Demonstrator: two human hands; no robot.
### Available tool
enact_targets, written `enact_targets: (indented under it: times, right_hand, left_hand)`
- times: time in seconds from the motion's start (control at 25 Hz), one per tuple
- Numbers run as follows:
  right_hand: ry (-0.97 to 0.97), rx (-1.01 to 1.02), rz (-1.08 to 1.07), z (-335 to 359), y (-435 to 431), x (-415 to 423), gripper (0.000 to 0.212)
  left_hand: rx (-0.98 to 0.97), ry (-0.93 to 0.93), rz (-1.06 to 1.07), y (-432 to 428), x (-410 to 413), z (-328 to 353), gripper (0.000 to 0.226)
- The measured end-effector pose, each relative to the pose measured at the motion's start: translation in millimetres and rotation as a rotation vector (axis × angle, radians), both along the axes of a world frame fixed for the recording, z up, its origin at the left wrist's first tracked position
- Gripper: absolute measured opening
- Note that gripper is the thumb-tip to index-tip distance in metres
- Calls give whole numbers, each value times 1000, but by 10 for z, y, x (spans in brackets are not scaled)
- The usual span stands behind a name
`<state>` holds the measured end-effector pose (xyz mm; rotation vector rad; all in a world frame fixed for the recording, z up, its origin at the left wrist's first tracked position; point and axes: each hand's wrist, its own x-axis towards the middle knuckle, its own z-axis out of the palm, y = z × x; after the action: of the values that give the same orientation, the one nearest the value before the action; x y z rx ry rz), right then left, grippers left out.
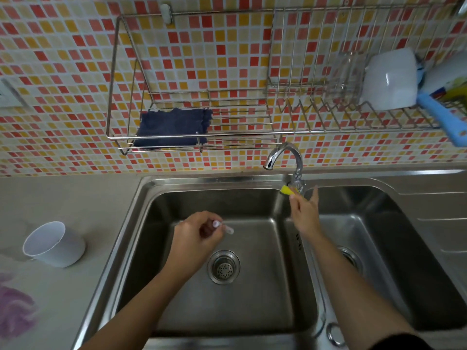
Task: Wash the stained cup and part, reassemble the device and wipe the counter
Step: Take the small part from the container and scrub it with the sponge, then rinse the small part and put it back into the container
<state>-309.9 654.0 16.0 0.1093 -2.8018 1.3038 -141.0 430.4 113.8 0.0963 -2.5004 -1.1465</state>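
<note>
Two hands over the sink, one on the tap

Two hands work at centre frame. The left hand [195, 232] is curled closed, pinching a small clear part [227, 228] above the left sink basin [177, 299]. The right hand [304, 210] reaches up with fingers loosely spread, fingertips touching the yellow tap handle [286, 190] below the faucet [285, 155]. A white cup [54, 245] stands on the counter [75, 198] at left.

No text, label, brand or number can be read anywhere. Coloured print is seen on the white bottle [452, 77] at the far right of the wall rack [353, 122], but it is too blurred to be made out.
</note>
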Motion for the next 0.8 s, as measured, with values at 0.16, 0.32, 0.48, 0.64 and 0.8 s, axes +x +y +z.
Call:
enact_targets:
  times: [0.16,0.32,0.48,0.64,0.8]
  right_hand:
    - [29,100,184,-83,-31,-257,36]
    - [175,13,109,-137,-2,-68,35]
    - [276,-157,-20,-167,68,304,44]
    - [355,-212,0,-99,42,452,52]
    - [398,-237,10,50,23,444,56]
  left_hand:
    - [-12,-16,41,-76,-42,-32,11]
    - [38,-59,101,-126,-52,-88,7]
    - [361,-299,137,-115,-135,-135,13]
    - [838,-578,137,10,-350,-62,27]
    - [1212,-731,161,171,-568,50,16]
